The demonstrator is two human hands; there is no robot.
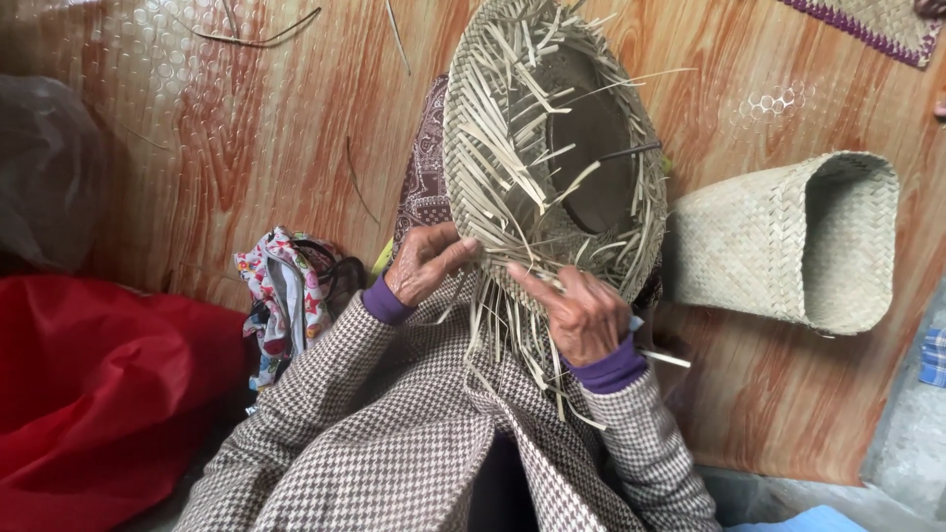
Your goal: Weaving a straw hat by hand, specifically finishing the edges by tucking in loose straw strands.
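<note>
Because its rim is unfinished, the half-woven basket [552,148] lies tipped across the lap, mouth toward the head camera, loose strips bristling inward and hanging down within reach. A finished basket [788,241] lies on its side just right of it on the wood-patterned floor [246,148], red cloth [89,394] and a patterned cloth [281,296] to the left. The left hand [424,261] steadies the near rim, fingers curled loosely against it. The right hand [581,315] pinches narrow on strips [503,325] at the edge.
</note>
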